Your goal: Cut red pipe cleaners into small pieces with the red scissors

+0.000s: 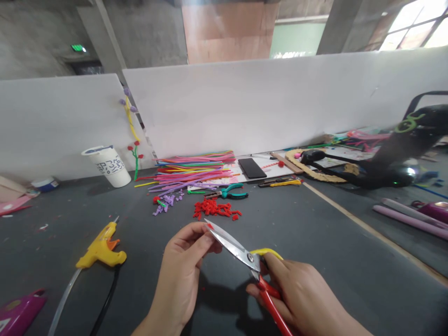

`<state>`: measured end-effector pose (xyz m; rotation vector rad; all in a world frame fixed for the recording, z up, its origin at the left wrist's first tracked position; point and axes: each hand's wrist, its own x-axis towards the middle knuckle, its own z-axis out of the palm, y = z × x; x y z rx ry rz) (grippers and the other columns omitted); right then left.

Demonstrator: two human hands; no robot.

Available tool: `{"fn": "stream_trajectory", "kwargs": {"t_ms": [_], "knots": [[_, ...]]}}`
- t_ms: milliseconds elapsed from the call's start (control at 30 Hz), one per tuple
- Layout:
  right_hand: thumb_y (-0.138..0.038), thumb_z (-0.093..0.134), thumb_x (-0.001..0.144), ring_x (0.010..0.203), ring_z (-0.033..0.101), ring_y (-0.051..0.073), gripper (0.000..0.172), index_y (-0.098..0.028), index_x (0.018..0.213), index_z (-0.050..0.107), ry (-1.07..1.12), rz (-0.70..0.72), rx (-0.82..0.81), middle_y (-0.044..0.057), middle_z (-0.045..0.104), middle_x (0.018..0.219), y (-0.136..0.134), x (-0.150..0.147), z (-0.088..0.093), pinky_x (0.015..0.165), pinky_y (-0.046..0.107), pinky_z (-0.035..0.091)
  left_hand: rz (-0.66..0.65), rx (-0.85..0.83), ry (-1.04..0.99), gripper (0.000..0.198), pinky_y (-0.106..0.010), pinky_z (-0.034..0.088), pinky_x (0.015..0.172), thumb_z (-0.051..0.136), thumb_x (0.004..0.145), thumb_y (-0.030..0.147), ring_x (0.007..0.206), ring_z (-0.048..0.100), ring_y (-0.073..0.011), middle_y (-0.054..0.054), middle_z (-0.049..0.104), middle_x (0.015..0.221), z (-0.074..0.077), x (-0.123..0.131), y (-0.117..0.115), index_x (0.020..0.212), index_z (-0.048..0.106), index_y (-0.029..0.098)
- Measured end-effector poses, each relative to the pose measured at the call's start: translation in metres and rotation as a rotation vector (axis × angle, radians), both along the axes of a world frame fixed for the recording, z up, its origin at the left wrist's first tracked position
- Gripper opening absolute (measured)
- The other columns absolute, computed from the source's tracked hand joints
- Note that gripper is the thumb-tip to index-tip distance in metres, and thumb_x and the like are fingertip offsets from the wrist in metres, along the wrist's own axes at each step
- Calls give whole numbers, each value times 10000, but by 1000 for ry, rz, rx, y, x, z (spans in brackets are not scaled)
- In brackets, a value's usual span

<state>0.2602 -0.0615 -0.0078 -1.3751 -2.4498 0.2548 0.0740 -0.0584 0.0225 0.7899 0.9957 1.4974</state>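
My right hand (297, 294) grips scissors (241, 252) with red and yellow handles, the steel blades pointing up and left. My left hand (185, 266) pinches a tiny red piece (209, 226) at the blade tips. Just beyond lies a pile of short red cut pieces (215, 208), with purple cut pieces (168, 203) to its left. Behind them a bundle of coloured pipe cleaners (196, 170) is spread on the dark table (315, 233).
A yellow glue gun (101, 249) lies at the left with its cable. A white paper cup (108, 165), teal pliers (233, 191), a black phone (252, 168) and a yellow knife (283, 183) sit further back. White boards wall the table; clutter and purple rolls (409, 214) lie right.
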Motion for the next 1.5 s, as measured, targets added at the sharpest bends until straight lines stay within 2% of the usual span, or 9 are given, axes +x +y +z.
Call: {"fn": "stream_trajectory", "kwargs": {"t_ms": [300, 633, 1133, 1300, 1500], "knots": [[-525, 379, 804, 441, 531, 141, 347, -200, 709, 458, 16, -7, -8, 11, 583, 561, -1, -4, -1, 426, 227, 305, 25, -15, -12, 28, -193, 451, 603, 650, 654, 174, 602, 555, -97, 11, 633, 644, 2, 1, 2, 682, 656, 174], [-529, 354, 813, 420, 543, 146, 357, -203, 700, 445, 11, 0, 61, 6, 576, 529, -1, -7, 0, 405, 224, 312, 22, -21, -15, 9, -184, 443, 602, 633, 676, 166, 609, 547, -93, 12, 630, 641, 1, 1, 0, 676, 642, 169], [-521, 342, 819, 408, 539, 161, 350, -208, 683, 418, 8, -4, 31, 7, 576, 528, -5, -6, -2, 385, 229, 306, 18, 35, 10, 13, -182, 434, 572, 635, 672, 150, 571, 537, -83, 15, 618, 616, 2, -1, 0, 674, 645, 156], [-536, 349, 808, 417, 539, 166, 363, -208, 673, 428, -10, -32, 1, 5, 572, 521, -3, -5, -2, 395, 232, 293, 6, 36, 40, 23, -186, 431, 582, 631, 678, 151, 574, 541, -82, 17, 626, 622, 1, -2, 4, 687, 648, 163], [-519, 425, 769, 433, 500, 154, 337, -198, 676, 467, 26, -113, -109, 1, 557, 531, 3, -2, 5, 420, 232, 280, 1, 22, 40, 33, -195, 433, 593, 638, 670, 147, 585, 551, -89, 13, 625, 630, -3, -3, 7, 703, 640, 156]]}}
